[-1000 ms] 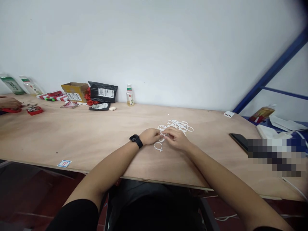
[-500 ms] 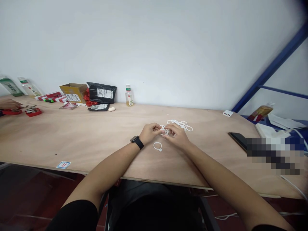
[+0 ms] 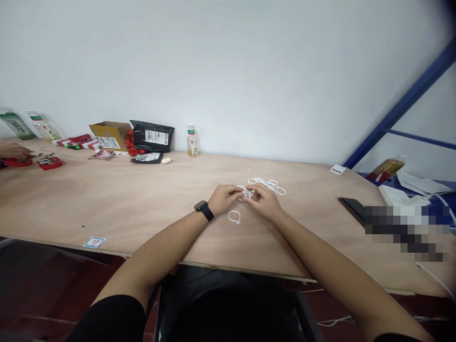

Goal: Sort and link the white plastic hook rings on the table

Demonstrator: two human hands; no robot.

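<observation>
My left hand (image 3: 223, 198) and my right hand (image 3: 265, 201) meet over the wooden table, fingertips almost touching. Both are closed in a pinch on a white plastic ring (image 3: 245, 194), largely covered by the fingers. Just behind them lies a loose pile of several white plastic rings (image 3: 266, 184), partly overlapping. Nearer to me, below the hands, a single white ring with a small tab (image 3: 234, 217) rests flat on the table. A black watch (image 3: 204, 209) is on my left wrist.
Along the wall stand a drink bottle (image 3: 192, 141), black parcels (image 3: 152, 137) and an open carton (image 3: 109, 135). At far left, another person's hand (image 3: 14, 150) is by red items. A phone (image 3: 352, 209) and white charger block (image 3: 337, 169) lie on the right.
The fingers of both hands have shifted slightly, with the right fingertips now closer in around the held ring. The single ring and the pile stay where they were on the table.
</observation>
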